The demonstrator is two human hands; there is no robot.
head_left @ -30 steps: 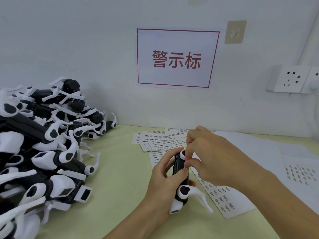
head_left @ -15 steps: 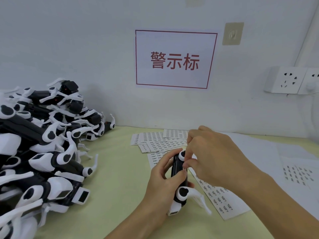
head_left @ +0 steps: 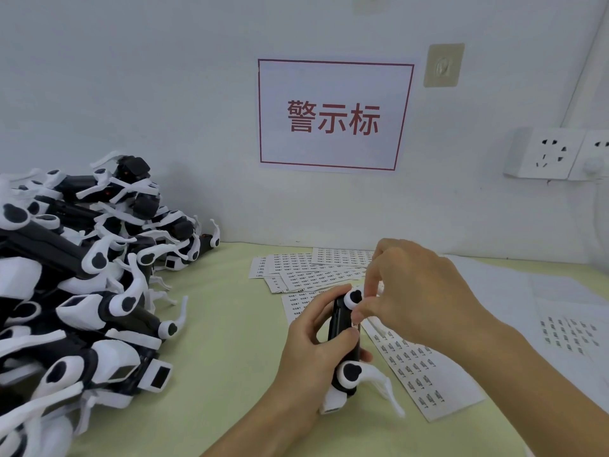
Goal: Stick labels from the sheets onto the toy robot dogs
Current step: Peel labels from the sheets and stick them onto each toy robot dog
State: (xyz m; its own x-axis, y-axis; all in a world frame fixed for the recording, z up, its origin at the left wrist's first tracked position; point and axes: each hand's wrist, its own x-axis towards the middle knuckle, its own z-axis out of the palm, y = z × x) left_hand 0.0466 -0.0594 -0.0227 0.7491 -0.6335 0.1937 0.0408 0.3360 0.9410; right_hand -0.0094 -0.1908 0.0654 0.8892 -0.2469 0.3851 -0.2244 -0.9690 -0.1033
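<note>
Upright, toy robot dog (head_left: 342, 328) gripped in left hand (head_left: 313, 351), long axis near vertical; right hand (head_left: 418, 298) pinching its top

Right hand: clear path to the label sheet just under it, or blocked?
Probably yes. The label sheet lies flat and uncovered just below the right hand, though its fingers are now at the toy dog that the left hand grips.

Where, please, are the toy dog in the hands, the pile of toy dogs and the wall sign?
held toy dog (head_left: 342, 328), head view, on its black body.
pile of toy dogs (head_left: 75, 291), head view, mid-heap.
wall sign (head_left: 334, 115), head view, on its red lettering.
</note>
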